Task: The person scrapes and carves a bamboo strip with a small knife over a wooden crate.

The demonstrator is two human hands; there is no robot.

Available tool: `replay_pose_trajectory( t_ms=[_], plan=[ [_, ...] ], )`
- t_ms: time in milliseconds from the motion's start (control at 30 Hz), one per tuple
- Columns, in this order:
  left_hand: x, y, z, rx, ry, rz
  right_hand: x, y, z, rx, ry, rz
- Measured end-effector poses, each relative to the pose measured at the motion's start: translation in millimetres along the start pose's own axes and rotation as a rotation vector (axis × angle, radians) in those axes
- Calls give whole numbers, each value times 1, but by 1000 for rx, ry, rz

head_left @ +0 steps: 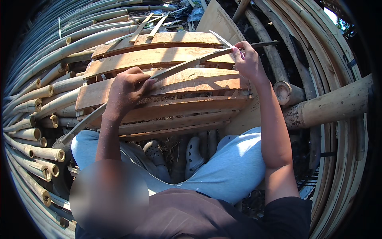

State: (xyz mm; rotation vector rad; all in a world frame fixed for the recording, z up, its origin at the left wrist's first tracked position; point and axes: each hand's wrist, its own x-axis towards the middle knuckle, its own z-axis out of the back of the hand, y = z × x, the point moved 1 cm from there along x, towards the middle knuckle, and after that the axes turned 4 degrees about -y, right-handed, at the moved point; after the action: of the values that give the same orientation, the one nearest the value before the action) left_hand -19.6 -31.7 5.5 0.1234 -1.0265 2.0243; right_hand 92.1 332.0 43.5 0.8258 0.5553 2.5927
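Observation:
A long, narrow bamboo strip (179, 67) runs slantwise from beside my left knee up to the far right. My left hand (129, 87) is closed round it over the slatted wooden bench (215, 81). Farther along, my right hand (250, 61) is closed at the strip, its fingertips pinched together. From those fingertips a thin, pale, pointed blade-like piece (221, 39) sticks out to the upper left; whether it is a knife or a sliver I cannot tell. The strip's far end shows beyond my right hand.
Stacked bamboo poles (51, 99) fill the left side. Short split pieces (141, 28) lie on the bench's far edge. A thick bamboo pole (330, 103) juts in at right, near long curved-looking strips (338, 59). My clog-shod feet (193, 157) are under the bench.

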Motion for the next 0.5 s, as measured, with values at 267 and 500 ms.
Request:
replay_pose_trajectory(
  t_ms=[267,500],
  plan=[
    [4,3,-6,-71,-30,29,-13,-1,-1,82,-38,-167],
    [0,10,-4,-116,-32,72,-22,34,-12,78,50,-132]
  ],
)
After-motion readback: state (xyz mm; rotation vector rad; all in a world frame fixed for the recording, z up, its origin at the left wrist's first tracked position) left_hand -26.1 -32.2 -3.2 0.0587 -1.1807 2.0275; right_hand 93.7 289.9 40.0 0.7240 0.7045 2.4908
